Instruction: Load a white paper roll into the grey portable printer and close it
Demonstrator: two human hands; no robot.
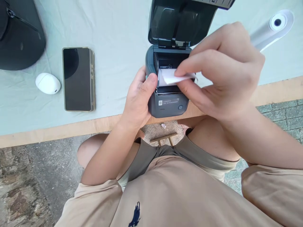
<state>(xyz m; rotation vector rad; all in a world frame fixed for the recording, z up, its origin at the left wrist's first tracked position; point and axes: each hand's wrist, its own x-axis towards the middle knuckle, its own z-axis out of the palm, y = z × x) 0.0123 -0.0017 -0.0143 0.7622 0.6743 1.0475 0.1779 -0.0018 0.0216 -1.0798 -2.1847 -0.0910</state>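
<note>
A small dark grey label printer [168, 108] is held at the table's front edge, its lid [180, 23] swung up and back. My left hand [140, 97] wraps round the printer's left side, the thumb resting at the rim of the open bay. Inside the bay lies a white paper roll [163, 78]. My right hand [220, 69] pinches the loose end of that paper between thumb and forefinger, just above the roll. The right fingers hide the right side of the bay.
On the cloth-covered table [113, 25] lie a phone [77, 78], a white earbud case [48, 83] and a black bag [20, 37] to the left. A partly unrolled white paper roll [272, 28] lies at the far right. A scrap of paper [163, 125] is on the ground below.
</note>
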